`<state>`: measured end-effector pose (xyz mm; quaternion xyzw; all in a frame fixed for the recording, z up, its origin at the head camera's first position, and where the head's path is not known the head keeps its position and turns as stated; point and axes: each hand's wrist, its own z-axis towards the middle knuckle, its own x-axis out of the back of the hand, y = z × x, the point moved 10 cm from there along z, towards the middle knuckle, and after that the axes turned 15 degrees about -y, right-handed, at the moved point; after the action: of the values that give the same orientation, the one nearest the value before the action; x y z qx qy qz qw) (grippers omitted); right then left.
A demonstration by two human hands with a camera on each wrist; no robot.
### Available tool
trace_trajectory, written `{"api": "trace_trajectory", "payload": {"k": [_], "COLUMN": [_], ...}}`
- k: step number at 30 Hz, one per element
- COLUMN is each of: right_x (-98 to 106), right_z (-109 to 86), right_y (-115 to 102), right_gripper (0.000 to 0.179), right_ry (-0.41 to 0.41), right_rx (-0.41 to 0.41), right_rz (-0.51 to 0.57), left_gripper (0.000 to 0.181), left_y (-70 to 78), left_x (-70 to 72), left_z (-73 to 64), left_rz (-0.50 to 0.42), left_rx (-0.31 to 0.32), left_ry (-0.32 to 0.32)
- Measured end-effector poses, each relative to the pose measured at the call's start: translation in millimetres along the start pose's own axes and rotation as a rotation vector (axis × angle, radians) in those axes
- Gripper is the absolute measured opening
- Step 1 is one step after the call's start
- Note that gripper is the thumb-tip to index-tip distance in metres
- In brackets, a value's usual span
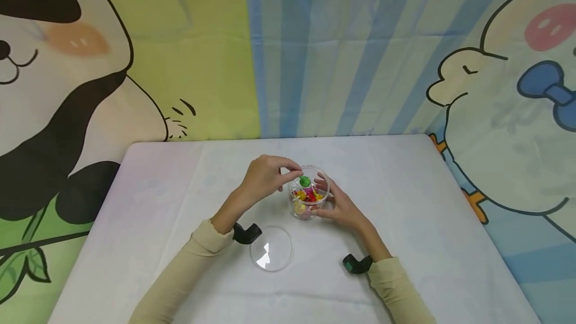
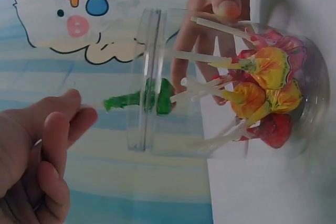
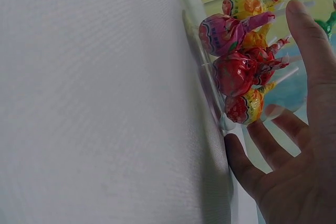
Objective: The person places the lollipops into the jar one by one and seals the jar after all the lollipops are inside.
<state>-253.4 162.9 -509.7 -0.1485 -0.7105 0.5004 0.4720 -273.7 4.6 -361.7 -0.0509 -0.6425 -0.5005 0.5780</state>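
Observation:
A clear round jar [image 1: 297, 209] stands upright on the table, with several lollipops [image 2: 265, 103] in yellow, red and pink wrappers at its bottom, most sticks toward the mouth. A green-wrapped lollipop [image 2: 163, 97] hangs at the jar's mouth, head inside and wrapper tail toward my left hand [image 1: 267, 176]. The left thumb and forefinger pinch together just outside the rim, at the end of that lollipop; its stick hardly shows. My right hand [image 1: 342, 206] holds the jar from the right, thumb on the near side and fingers [image 3: 289, 124] spread round the wall.
A clear round lid [image 1: 272, 249] lies flat on the white table [image 1: 324, 284], in front of the jar and close to the left wrist. Black wrist cameras [image 1: 247, 234] sit below both hands. A cartoon-printed curtain [image 1: 306, 54] hangs behind the table.

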Motion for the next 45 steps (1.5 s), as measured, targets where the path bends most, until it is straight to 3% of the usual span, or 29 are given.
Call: {"api": "trace_trajectory", "payload": {"k": [5,10,15,22,26,29,31,35,37,39,42,45], "right_x": [-2,-2,-1,-3,-2,-2,-2,-2,-1,0,1,0], "right_z": [0.6,0.9,0.1,1.0,0.2,-0.6,-0.8,-0.9,-0.9,-0.8,-0.5,-0.5], "right_y": [-1,-3,-1,-1,-2,-3,-3,-3,-3,-2,-2,-1], "right_gripper": [0.098,0.097,0.098,0.098,0.098,0.098,0.098,0.099,0.100,0.100,0.099,0.099], "right_ry": [-0.009,-0.011,-0.010,-0.017,-0.013,-0.007,-0.007,-0.006,-0.004,-0.001,-0.003,-0.009], "right_rx": [0.008,0.021,0.009,0.005,0.014,0.021,0.021,0.002,-0.009,-0.019,-0.024,-0.027], "right_rz": [0.001,0.003,0.000,0.000,0.002,0.000,-0.005,-0.011,-0.007,-0.003,0.012,0.013], "left_gripper": [0.016,0.019,0.017,0.017,0.021,0.023,0.024,0.024,0.022,0.020,0.017,0.016], "left_y": [-11.4,-14.8,-15.4,-19.0,-18.2,-13.5,-8.5,-0.3,-1.9,-9.7,-33.2,-59.5], "left_x": [-32.5,-47.4,-51.7,-57.3,-57.5,-53.6,-46.0,-20.3,-8.2,-1.2,-5.7,-25.3], "left_z": [15.0,18.4,20.5,20.2,17.6,12.4,5.5,-21.4,-40.4,-60.5,-90.5,-119.2], "left_rz": [0.055,0.051,0.077,0.129,0.122,0.126,0.140,0.172,0.183,0.185,0.164,0.123], "left_rx": [0.119,0.159,0.198,0.273,0.284,0.254,0.221,0.173,0.185,0.230,0.357,0.497], "left_ry": [-0.153,-0.207,-0.241,-0.340,-0.347,-0.304,-0.226,0.010,0.107,0.159,0.129,0.016]}}
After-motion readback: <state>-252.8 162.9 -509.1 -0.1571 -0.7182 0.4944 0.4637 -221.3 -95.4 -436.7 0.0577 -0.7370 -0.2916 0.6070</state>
